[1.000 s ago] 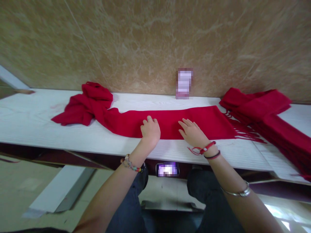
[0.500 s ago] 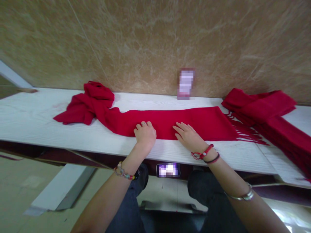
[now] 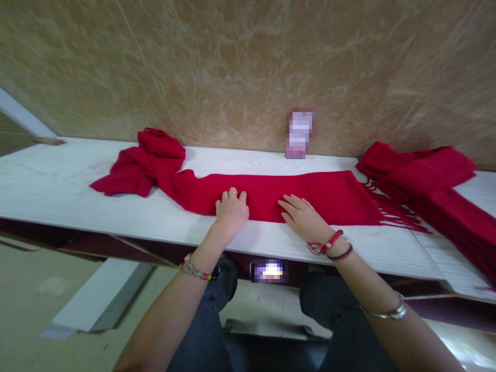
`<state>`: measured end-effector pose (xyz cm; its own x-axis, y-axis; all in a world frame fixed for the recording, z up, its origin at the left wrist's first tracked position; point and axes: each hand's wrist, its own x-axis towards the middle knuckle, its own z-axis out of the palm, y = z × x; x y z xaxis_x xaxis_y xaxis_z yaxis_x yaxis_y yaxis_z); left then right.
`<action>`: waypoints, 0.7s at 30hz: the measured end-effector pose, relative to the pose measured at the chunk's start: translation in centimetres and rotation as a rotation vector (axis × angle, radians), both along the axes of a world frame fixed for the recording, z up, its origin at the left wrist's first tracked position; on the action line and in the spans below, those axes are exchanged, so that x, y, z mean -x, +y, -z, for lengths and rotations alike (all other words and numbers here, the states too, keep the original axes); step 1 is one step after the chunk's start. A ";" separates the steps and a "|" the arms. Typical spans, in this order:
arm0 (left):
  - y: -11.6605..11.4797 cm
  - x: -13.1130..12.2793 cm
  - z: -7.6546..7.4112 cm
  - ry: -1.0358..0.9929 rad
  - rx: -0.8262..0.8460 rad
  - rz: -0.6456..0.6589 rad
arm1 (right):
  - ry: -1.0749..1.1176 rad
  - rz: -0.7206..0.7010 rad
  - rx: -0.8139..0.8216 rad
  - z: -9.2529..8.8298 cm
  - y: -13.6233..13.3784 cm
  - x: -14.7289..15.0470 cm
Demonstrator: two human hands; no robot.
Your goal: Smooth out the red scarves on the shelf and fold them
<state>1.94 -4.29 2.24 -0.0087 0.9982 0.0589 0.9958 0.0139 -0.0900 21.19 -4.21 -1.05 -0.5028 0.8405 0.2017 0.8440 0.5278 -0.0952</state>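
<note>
A red scarf lies along the white tabletop, its middle and right part smoothed flat, its left end bunched in a twisted heap. Fringe shows at its right end. My left hand rests on the scarf left of centre, fingers spread and slightly bent, a ring on one finger. Farther right, my right hand lies on the cloth near its front edge with the fingers stretched out. Both palms face down, and neither hand grips the fabric.
At the right a second red cloth with folds lies over the table, against the first one's fringe. A blurred, phone-like item leans on the marbled wall. Below the front edge of the white table is a lit phone.
My left hand has shifted slightly, its fingers reaching a little farther forward on the scarf. My right hand stays in nearly the same place. The whole view has moved a touch.
</note>
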 end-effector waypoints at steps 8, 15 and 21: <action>-0.1 0.0 0.1 -0.014 -0.081 -0.096 | 0.100 0.030 0.012 -1.7 1.4 -0.3; -0.8 0.8 0.3 -0.017 -0.118 -0.047 | 0.020 0.013 0.050 -6.3 7.8 5.8; -0.7 2.1 0.4 -0.011 -0.085 0.030 | -0.138 -0.051 0.137 -6.4 12.1 12.6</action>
